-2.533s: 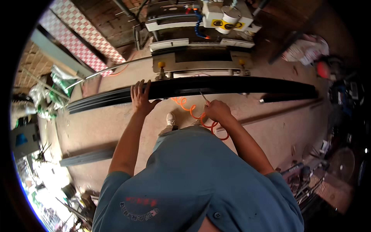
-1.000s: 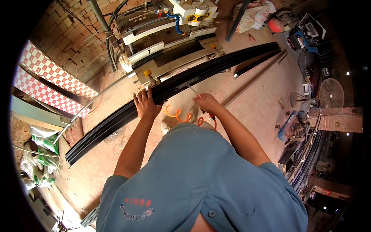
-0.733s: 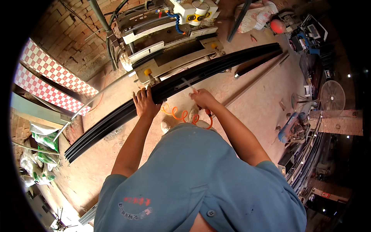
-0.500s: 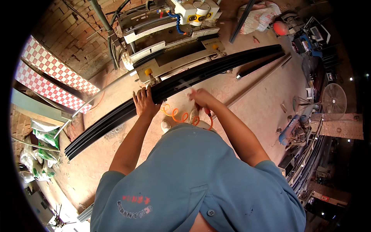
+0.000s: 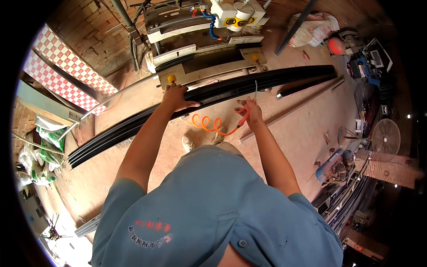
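Note:
Several long black profiles [image 5: 133, 129] lie side by side as a bundle, running from the lower left to the upper right in front of me. My left hand [image 5: 176, 97] grips the bundle left of its middle, fingers over the far side and thumb along the near one. In my right hand [image 5: 252, 115] is a red air blow gun [image 5: 243, 119]. Its thin bent metal nozzle [image 5: 256, 86] points up across the profiles. An orange coiled hose [image 5: 207, 122] trails from the gun to the left, under my left wrist.
Beyond the profiles stands a machine [image 5: 171, 73] with a pale bed and yellow knobs. A white machine head [image 5: 240, 13] with a blue jointed hose is above it. Right: a fan [image 5: 385, 139] and blue compressor [image 5: 330, 164]. Left: red-and-white checkered panels [image 5: 62, 80] and plastic bags [image 5: 46, 147].
My right hand has moved right, and the blow gun's nozzle, blurred before, now shows clearly. My left hand has shifted a little farther over the profiles. The whole view has shifted slightly.

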`<action>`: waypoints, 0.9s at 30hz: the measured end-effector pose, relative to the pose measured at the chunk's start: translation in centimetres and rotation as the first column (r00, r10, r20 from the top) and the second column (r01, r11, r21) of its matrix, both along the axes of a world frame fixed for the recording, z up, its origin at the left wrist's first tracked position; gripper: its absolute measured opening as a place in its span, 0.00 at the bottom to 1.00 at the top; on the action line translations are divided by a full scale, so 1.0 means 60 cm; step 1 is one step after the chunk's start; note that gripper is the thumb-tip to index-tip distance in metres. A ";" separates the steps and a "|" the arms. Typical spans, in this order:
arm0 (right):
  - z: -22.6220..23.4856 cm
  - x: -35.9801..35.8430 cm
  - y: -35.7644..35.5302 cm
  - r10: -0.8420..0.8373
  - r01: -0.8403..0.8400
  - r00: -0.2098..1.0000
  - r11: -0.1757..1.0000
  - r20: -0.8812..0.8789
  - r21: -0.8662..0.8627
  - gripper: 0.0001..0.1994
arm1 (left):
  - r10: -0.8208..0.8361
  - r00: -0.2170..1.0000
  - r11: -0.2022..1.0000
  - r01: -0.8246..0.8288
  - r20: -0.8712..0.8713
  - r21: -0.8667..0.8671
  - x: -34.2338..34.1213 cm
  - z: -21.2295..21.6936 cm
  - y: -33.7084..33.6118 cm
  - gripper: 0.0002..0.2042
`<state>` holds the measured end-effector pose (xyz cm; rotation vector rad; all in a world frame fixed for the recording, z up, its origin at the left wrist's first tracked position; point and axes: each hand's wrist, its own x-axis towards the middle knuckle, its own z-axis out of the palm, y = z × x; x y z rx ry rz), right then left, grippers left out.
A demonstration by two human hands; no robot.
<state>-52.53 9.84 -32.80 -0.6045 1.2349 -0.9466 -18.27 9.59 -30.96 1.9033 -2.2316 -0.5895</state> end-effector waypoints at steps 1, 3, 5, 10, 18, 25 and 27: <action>-0.001 0.000 -0.005 -0.013 0.013 1.000 1.000 0.016 -0.022 0.15 | -0.029 1.000 1.000 0.029 0.008 0.003 -0.005 0.000 -0.010 0.43; -0.005 0.003 -0.014 -0.033 0.036 0.998 0.997 0.048 -0.065 0.15 | -0.056 0.998 0.983 0.052 0.016 0.175 -0.014 0.000 -0.026 0.45; -0.009 0.002 -0.021 -0.061 0.065 0.996 0.996 0.066 -0.068 0.15 | -0.074 0.997 0.949 0.072 -0.004 0.307 -0.019 -0.001 -0.042 0.47; -0.011 -0.008 -0.029 -0.049 0.054 0.994 0.997 0.096 -0.051 0.15 | 0.012 0.993 0.997 -0.021 0.116 0.076 -0.051 0.017 -0.017 0.45; -0.074 -0.052 -0.014 0.085 -0.082 0.990 0.996 0.112 -0.029 0.14 | 0.223 0.963 0.970 -0.203 0.149 -0.136 -0.115 0.000 0.053 0.49; -0.007 -0.058 0.004 0.605 -0.639 0.724 0.769 -0.332 0.006 0.17 | 0.194 0.976 0.931 -0.151 0.099 -0.331 -0.116 -0.012 0.043 0.47; 0.053 -0.016 -0.008 0.766 -0.770 0.517 0.611 -0.382 0.184 0.18 | 0.218 0.971 0.934 -0.178 0.100 -0.309 -0.114 -0.017 0.045 0.47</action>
